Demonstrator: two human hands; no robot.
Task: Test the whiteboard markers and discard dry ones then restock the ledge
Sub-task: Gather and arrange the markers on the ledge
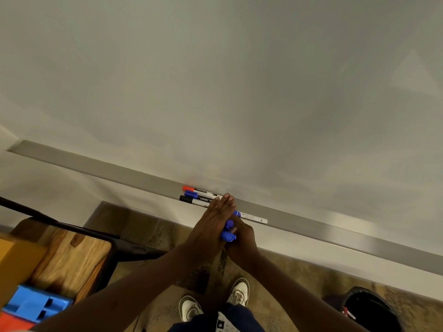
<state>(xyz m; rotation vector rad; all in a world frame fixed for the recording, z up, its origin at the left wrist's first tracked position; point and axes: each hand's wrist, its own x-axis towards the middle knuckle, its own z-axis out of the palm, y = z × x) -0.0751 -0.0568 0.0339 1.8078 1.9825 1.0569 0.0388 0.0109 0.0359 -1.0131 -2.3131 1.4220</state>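
Right hand curled around blue-capped markers. Left hand, fingers straight and together, lay against them beside the ledge.

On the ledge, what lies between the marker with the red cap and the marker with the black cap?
A blue-capped marker lies between them, side by side with both; the head view shows it.

This looks like an office meeting room or a classroom. A wide whiteboard fills the wall, and the long metal ledge along its bottom edge carries capped markers. Below are flat carpet, a black-framed wooden table and a dark bin.
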